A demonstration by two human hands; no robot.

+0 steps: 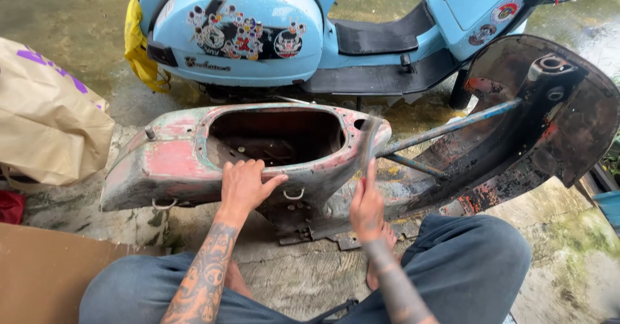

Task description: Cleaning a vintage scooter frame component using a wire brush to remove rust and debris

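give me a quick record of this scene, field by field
left hand: left hand flat on the rim of the stripped scooter frame, fingers spread
right hand: right hand grips a blurred tool against the frame; its kind cannot be told
behind: light blue scooter with stickers
left side: tan bag
ground: wet concrete

Standing behind: a light blue scooter (271, 33) with stickers on its side panel, a yellow cloth (139, 46) hanging at its rear. Lying left: a beige bag (48, 114), with brown cardboard (45, 269), possibly a box, sitting nearer.
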